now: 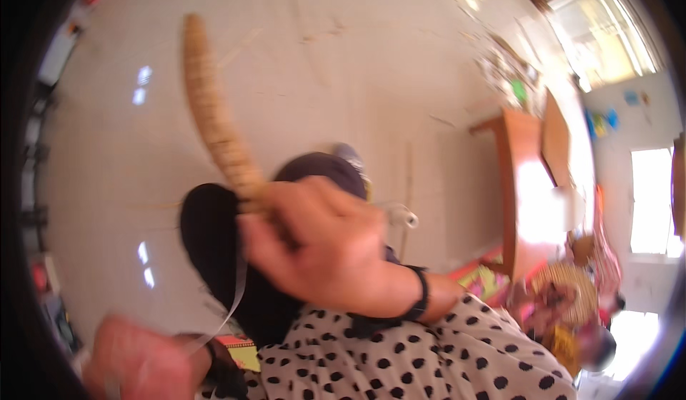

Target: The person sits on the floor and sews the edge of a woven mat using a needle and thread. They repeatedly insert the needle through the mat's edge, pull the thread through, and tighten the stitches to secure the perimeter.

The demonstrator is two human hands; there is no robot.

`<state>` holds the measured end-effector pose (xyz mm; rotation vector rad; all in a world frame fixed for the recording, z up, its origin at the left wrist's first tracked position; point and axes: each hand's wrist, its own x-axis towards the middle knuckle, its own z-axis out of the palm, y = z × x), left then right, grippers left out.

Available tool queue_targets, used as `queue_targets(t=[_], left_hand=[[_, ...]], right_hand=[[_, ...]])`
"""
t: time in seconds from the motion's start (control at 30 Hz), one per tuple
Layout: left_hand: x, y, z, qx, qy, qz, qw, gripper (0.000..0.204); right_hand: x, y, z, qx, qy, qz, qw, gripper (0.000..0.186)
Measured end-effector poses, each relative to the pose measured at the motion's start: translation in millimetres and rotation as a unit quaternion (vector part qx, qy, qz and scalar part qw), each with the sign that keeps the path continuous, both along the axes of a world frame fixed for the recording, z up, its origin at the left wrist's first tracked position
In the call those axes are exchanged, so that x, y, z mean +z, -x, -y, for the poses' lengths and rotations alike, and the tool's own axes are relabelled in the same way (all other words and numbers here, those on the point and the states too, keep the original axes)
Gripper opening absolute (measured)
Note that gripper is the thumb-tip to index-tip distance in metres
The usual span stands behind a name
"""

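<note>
My right hand (314,239), with a black band at its wrist, is closed round the lower end of a curved, tan woven straw strip (207,107). The strip rises up and to the left from my fist, tapering to a rounded tip above the floor. A thin white ribbon (239,289) runs from my right fist down to my left hand (143,361). Low at the left, that hand is smeared by motion, its fingers drawn together round the ribbon's far part. My dark-trousered knees (207,218) lie beneath the woven strip.
A small white roll (410,220) shows just beyond my right hand. An orange-brown table (506,185) stands at the right. Another person (564,296) is at the lower right. Loose straws and a pale scrap heap (500,71) lie on the glossy floor (386,78).
</note>
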<state>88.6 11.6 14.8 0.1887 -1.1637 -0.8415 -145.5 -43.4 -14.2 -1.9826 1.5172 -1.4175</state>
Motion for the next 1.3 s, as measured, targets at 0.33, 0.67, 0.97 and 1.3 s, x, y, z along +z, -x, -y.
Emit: queue_targets(t=[0.33, 0.67, 0.97, 1.3], left_hand=[[-40.9, 40.7, 56.1, 0.236, -0.056, 0.467, 0.850, 0.021], [-40.3, 53.6, 56.8, 0.274, 0.028, 0.484, 0.830, 0.023], [-41.7, 56.8, 57.9, 0.264, 0.028, 0.486, 0.833, 0.032], [-41.4, 59.1, 58.3, 0.257, 0.028, 0.495, 0.829, 0.031]], right_hand=[[-6.3, 8.9, -11.3, 0.013, -0.046, -0.070, 0.996, 0.039], [-7.0, 9.4, -13.7, -0.029, -0.025, -0.098, 0.994, 0.030], [-12.0, 7.3, -15.1, -0.042, -0.010, -0.094, 0.995, 0.023], [-10.9, 7.9, -15.8, -0.042, -0.012, -0.093, 0.995, 0.023]])
